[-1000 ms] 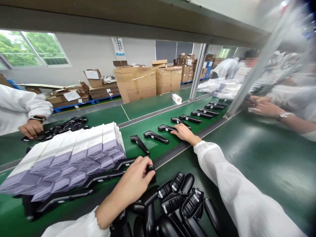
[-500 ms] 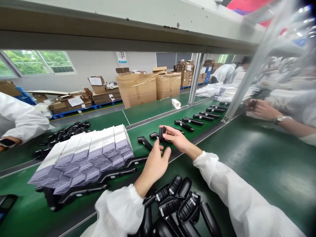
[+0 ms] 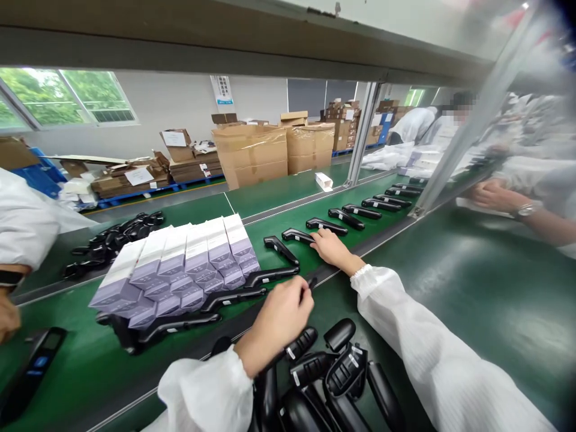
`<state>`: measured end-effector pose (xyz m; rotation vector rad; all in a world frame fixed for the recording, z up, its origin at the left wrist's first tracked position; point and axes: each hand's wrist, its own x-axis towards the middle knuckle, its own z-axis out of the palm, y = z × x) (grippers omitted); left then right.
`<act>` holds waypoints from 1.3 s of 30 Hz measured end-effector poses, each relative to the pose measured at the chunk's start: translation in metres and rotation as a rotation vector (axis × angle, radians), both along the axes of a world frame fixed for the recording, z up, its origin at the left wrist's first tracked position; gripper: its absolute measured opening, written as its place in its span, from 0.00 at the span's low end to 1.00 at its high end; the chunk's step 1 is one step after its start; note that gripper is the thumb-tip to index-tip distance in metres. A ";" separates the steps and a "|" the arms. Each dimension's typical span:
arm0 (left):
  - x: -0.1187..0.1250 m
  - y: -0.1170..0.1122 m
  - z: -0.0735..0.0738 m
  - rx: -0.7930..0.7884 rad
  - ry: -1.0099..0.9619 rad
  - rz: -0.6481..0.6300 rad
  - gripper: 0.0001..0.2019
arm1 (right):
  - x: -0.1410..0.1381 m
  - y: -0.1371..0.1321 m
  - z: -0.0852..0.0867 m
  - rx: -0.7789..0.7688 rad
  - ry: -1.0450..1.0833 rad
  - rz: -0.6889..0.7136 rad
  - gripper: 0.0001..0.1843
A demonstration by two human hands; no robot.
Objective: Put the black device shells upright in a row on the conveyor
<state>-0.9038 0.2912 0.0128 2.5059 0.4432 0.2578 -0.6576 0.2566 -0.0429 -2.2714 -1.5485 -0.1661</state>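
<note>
My left hand (image 3: 284, 312) is closed on a small black part (image 3: 311, 282), mostly hidden by the fingers, above the near edge of the belt. Further right, my right hand (image 3: 333, 248) has its fingers closed at the right end of a black angled handheld device (image 3: 297, 236) that lies on the green belt. Another such device (image 3: 281, 251) lies just left of it, and one more (image 3: 324, 225) sits behind my right fingers. Below my hands is a pile of black ribbed, curved shells (image 3: 346, 372), several with small white labels.
Stacked white-and-purple boxes (image 3: 180, 270) stand on the belt at left, with black devices along their near side. A metal post (image 3: 363, 135) and slanted post (image 3: 468, 114) rise from the line. Co-workers' hands appear at far left (image 3: 6, 315) and right (image 3: 504, 197).
My right hand no longer holds the upright black piece and has moved down onto a device on the belt. My left hand has moved nearer me and closed on a black part.
</note>
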 end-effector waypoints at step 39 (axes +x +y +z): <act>0.013 0.031 -0.003 -0.716 -0.717 0.389 0.09 | -0.091 -0.021 0.095 0.351 1.531 0.362 0.24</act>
